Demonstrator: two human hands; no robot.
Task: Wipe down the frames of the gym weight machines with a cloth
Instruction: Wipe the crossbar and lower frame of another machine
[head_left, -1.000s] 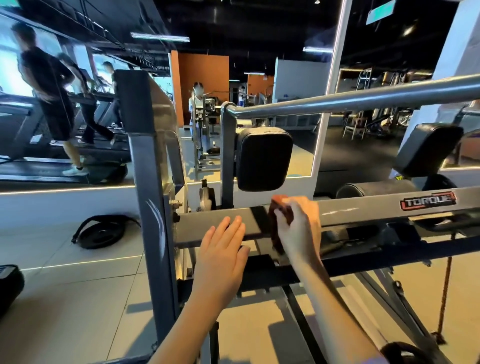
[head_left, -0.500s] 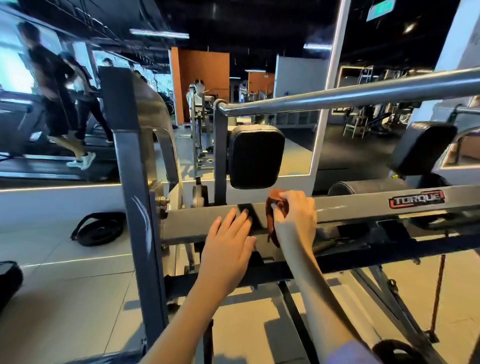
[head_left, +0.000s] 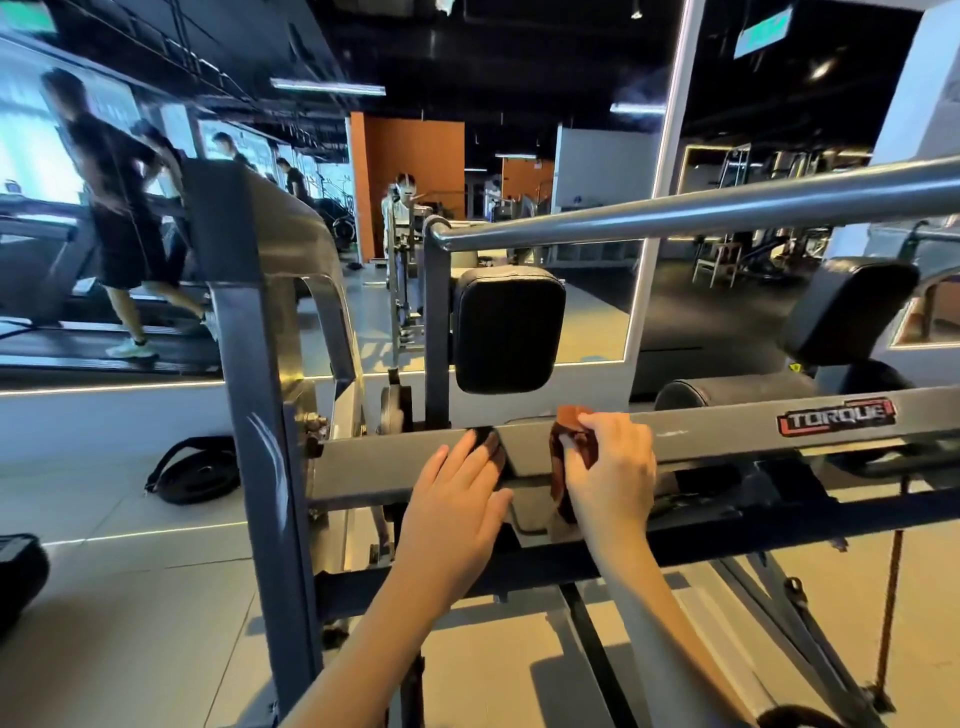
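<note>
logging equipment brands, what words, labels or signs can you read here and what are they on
"TORQUE": red-edged badge on the grey crossbar.
Green ceiling sign, upper right: too blurred to read.
Green sign, upper left corner: cut off, unreadable.

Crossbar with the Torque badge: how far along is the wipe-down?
Done: no finished stretch can be told by look. In hand: the right hand grips the brown cloth on the grey crossbar near its middle; the left hand rests flat on it beside. Likely left: the part by the Torque badge, the upright post and the round top rail.
</note>
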